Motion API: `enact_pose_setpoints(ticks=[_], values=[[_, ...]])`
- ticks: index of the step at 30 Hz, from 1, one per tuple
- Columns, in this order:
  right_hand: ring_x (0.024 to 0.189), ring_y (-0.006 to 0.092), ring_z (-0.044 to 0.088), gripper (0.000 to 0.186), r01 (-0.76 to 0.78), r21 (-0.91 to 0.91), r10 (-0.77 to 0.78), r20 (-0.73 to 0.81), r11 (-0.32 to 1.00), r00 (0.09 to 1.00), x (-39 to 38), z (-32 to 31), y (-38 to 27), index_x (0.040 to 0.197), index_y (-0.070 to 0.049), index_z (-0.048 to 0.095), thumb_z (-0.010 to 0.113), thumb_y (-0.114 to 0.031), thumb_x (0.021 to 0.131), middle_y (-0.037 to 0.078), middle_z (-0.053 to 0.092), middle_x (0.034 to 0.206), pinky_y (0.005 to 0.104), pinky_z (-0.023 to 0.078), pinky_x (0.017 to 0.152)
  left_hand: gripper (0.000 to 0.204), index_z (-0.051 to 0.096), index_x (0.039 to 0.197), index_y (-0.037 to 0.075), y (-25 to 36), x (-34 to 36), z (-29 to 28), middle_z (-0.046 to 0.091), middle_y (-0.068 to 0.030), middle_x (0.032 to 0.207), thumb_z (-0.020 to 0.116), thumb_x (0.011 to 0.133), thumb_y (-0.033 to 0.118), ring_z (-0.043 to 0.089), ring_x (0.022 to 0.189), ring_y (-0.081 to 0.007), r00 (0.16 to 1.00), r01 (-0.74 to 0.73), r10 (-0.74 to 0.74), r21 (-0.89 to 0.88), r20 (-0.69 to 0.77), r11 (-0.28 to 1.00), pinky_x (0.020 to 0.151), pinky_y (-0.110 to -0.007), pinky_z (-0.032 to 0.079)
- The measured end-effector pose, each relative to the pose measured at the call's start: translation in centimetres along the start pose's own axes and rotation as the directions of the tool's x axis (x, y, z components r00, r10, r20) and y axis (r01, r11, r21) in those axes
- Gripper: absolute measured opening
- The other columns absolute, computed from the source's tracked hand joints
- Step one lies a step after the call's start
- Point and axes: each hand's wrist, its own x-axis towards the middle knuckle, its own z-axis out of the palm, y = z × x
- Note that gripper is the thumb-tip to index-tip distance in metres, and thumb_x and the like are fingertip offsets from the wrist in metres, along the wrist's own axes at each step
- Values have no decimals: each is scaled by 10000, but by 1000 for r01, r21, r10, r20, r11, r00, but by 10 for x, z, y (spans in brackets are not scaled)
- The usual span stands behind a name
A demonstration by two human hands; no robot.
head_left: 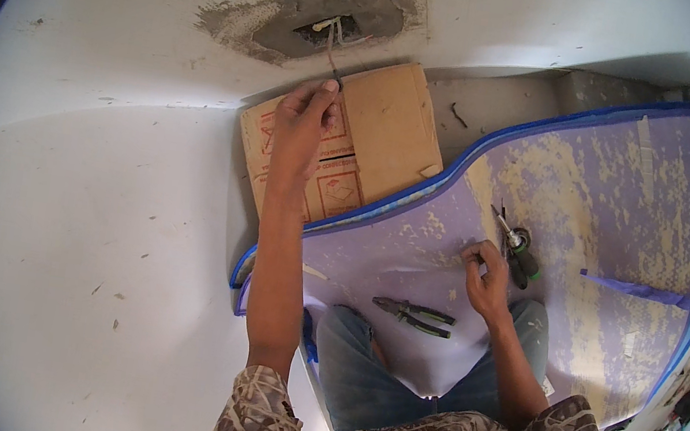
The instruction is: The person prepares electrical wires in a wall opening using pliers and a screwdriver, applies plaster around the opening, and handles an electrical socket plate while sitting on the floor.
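My left hand [302, 115] reaches up to the wall, its fingertips pinched on a thin electrical wire [331, 55] with a dark end. The wire hangs from a rough hole [329, 32] in the patched wall, where several pale wires show. Over the purple sheet, my right hand [489, 280] is closed with curled fingers; whether anything small is in them is hidden. Just right of it lie a screwdriver [513, 238] and a tool with a black and green handle [527, 262], close together. Black and green pliers [415, 315] rest between my knees.
A cardboard box [390, 124] stands against the wall beneath the wires. The worn purple sheet [391, 263] with blue edging spreads under the tools and my legs. A purple strap [646, 292] lies on its right part. Assorted clutter [677, 408] lines the far right edge.
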Motion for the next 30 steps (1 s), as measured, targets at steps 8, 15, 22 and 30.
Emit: enact_pose_setpoints(ticks=[8, 15, 22, 30], values=[[788, 268, 600, 91, -34, -14, 34, 13, 999, 999, -1, 3, -1, 900, 11, 602, 560, 12, 819, 159, 606, 877, 340, 479, 748, 39, 574, 916, 22, -38, -5, 57, 484, -37, 784, 591, 900, 53, 438, 708, -146, 898, 430, 41, -893, 438, 128, 607, -263, 381], [823, 171, 560, 121, -54, 115, 64, -88, 992, 994, 29, 5, -26, 989, 7, 580, 567, -101, 936, 92, 591, 891, 305, 457, 783, 34, 539, 906, 29, -26, -25, 97, 452, -43, 793, 563, 920, 48, 422, 701, -148, 949, 313, 92, -930, 300, -194, 604, -272, 372], [833, 177, 591, 232, 170, 423, -103, -177, 890, 979, 136, 33, -123, 1049, 4, 618, 573, -206, 961, 105, 639, 924, 327, 481, 763, 52, 527, 915, 6, -14, -35, 85, 455, -52, 803, 518, 948, 45, 423, 690, -143, 942, 337, 65, -925, 330, -179, 594, -268, 376], [833, 157, 622, 235, 114, 428, -166, 86, 896, 982, 205, 38, -148, 1018, 19, 649, 571, -193, 953, 104, 670, 890, 301, 496, 770, 115, 519, 932, -8, -12, -38, 83, 464, -60, 785, 476, 984, 86, 462, 652, -132, 930, 366, 38, -907, 367, -208, 511, -234, 397]])
